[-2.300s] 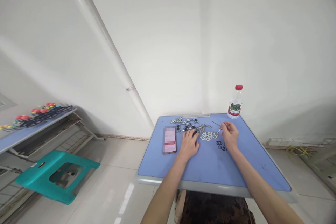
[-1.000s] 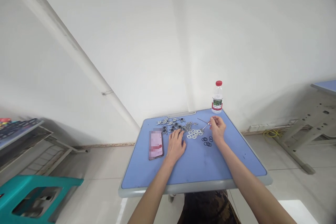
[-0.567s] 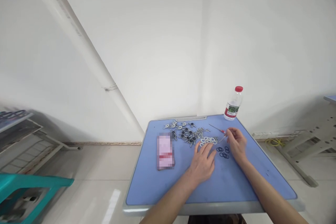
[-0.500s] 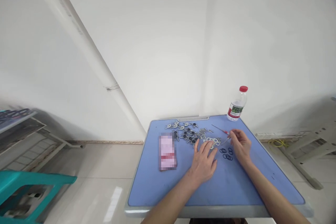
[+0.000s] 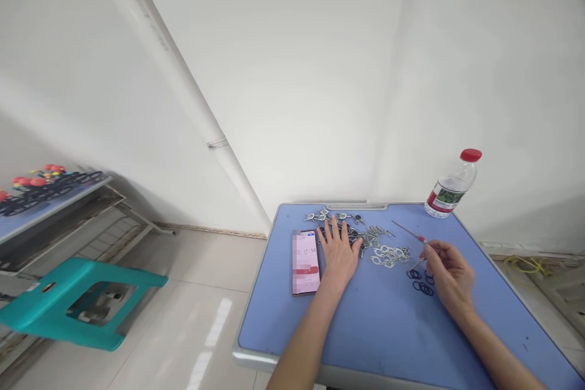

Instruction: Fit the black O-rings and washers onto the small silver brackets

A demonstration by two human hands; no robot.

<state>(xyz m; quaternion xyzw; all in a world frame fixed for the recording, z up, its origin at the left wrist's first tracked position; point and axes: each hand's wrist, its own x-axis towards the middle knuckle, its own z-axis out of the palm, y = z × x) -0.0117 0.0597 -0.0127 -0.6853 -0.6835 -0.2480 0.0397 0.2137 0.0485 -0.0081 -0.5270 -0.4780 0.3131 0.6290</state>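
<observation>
On the blue table (image 5: pixel 375 335), the left hand (image 5: pixel 339 253) lies palm down with fingers spread wide, while the right hand (image 5: pixel 450 277) has thumb and fingertips pinched together, the bottle (image 5: pixel 450 192) beyond it and the phone (image 5: pixel 307 265) just beside the left. A red-banded rod (image 5: pixel 406 230) reaches toward the right fingertips, whether touching I cannot tell; they clamp a slim metal tool (image 5: pixel 416 265). The left fingers partly cover black-and-silver pieces (image 5: pixel 354 234), and the tool's tip is at the black rings (image 5: pixel 423 288).
</observation>
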